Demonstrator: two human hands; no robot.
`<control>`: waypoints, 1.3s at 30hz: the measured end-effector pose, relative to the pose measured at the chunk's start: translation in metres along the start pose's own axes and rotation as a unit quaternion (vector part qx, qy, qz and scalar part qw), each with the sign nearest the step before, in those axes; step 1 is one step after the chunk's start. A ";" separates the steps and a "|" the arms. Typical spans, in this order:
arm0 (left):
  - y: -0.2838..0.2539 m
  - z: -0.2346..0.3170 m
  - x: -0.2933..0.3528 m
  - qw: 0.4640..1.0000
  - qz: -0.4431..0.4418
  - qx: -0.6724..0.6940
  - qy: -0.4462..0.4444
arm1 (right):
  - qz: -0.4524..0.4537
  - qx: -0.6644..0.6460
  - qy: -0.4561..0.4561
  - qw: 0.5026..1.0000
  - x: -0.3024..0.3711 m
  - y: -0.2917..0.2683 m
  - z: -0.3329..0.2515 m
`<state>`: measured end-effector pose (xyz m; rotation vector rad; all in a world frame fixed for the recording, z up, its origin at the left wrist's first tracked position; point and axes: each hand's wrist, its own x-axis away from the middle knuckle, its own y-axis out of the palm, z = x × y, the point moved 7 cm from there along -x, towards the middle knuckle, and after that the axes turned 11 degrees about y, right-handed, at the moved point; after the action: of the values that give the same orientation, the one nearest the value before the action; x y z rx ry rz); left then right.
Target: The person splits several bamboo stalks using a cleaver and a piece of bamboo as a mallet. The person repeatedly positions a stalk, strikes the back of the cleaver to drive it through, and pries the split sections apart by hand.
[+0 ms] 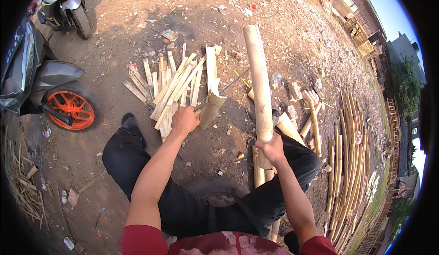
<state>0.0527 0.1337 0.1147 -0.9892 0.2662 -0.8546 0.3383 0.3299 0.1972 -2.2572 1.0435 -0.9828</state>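
Note:
My left hand is closed around the short handle of a machete. Its thin dark blade slants up and away to the right, partly hidden by a split bamboo piece. That piece stands about upright between my feet; a pale, hollow half of bamboo shows just behind it. My right hand grips the near end of a thick bamboo length, which points away from me over my right knee. The blade's far tip seems to end close to this length; I cannot tell whether they touch.
Split bamboo strips lie piled left of the split piece. More bamboo poles stretch along the right, with cut offcuts by my right knee. A tyre lies beneath my legs. Motorbikes stand at the left.

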 end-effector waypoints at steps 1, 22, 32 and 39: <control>0.003 0.010 -0.005 1.000 -0.012 -0.007 0.019 | 0.021 -0.044 -0.046 0.998 0.002 -0.030 -0.027; 0.002 -0.044 0.000 0.998 -0.030 -0.025 -0.041 | -0.065 0.007 -0.027 0.998 0.016 0.004 -0.012; 0.011 -0.011 0.007 0.999 -0.039 -0.023 0.000 | -0.585 -0.454 -0.086 0.666 0.084 -0.052 -0.101; -0.002 0.005 0.013 0.999 -0.035 -0.009 0.011 | -0.618 -0.507 -0.053 0.599 0.140 -0.023 -0.071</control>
<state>0.0629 0.1265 0.1212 -1.0117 0.2597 -0.9287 0.3583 0.2257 0.3147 -4.0659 -0.5242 -0.5693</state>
